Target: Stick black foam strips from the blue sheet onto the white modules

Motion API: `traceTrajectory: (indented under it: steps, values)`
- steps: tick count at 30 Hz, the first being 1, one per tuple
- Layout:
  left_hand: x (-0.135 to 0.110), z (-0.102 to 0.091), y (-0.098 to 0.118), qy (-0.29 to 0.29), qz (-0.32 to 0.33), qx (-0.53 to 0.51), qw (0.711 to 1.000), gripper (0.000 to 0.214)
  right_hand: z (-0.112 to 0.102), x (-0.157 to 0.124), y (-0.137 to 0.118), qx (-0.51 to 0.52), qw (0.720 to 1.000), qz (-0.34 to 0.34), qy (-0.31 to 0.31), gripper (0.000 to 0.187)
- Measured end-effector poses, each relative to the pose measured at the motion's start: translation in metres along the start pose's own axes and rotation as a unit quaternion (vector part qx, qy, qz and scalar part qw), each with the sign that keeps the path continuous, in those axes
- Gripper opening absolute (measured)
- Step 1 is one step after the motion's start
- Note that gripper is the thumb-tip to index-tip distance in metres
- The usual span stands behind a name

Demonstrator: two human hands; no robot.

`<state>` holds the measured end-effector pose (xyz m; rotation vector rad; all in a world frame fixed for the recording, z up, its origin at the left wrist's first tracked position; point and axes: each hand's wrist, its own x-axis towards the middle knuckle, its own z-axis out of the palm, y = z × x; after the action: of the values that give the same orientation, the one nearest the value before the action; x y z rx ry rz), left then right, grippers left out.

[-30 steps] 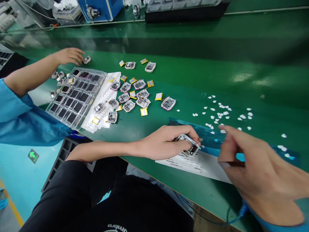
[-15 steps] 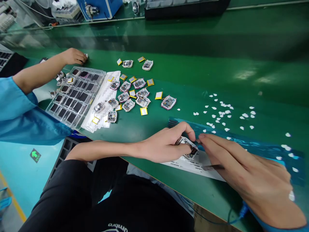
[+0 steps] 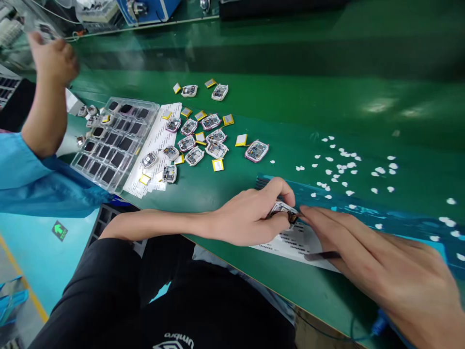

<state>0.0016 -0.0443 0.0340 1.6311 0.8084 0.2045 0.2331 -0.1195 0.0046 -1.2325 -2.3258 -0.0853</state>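
From the head camera, my left hand (image 3: 250,215) is clamped on a small watch module (image 3: 284,212) at the near edge of the green bench (image 3: 363,97), over a white label sheet (image 3: 294,242). My right hand (image 3: 385,266) has closed in since a second ago; its fingertips (image 3: 305,211) now touch the module, tweezers (image 3: 321,255) tucked under the fingers. At far left a co-worker's hand (image 3: 54,58) has lifted off the bench. The sheet's print is too small to read; my shirt reads "umbro" (image 3: 173,339).
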Motion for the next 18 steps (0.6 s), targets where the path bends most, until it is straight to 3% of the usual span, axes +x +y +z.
traceTrajectory:
  steps: [3, 9, 14, 18]
  values:
    - [0.000, 0.002, -0.001, -0.011, 0.007, 0.028, 1.000, 0.017, -0.001, 0.008, -0.005, -0.063, 0.994, -0.088, -0.005, 0.071]
    - [-0.001, 0.007, -0.004, 0.016, 0.051, 0.024, 0.998, 0.015, 0.001, 0.011, -0.012, -0.125, 0.985, -0.115, 0.000, 0.068]
    - [-0.002, 0.011, -0.006, 0.076, 0.088, 0.019, 0.993, 0.013, 0.000, 0.007, -0.012, -0.083, 0.993, -0.081, 0.000, 0.072]
    - [-0.002, 0.012, -0.009, 0.080, 0.111, 0.020, 0.990, 0.010, 0.004, 0.011, -0.014, 0.062, 0.996, 0.019, 0.055, 0.050]
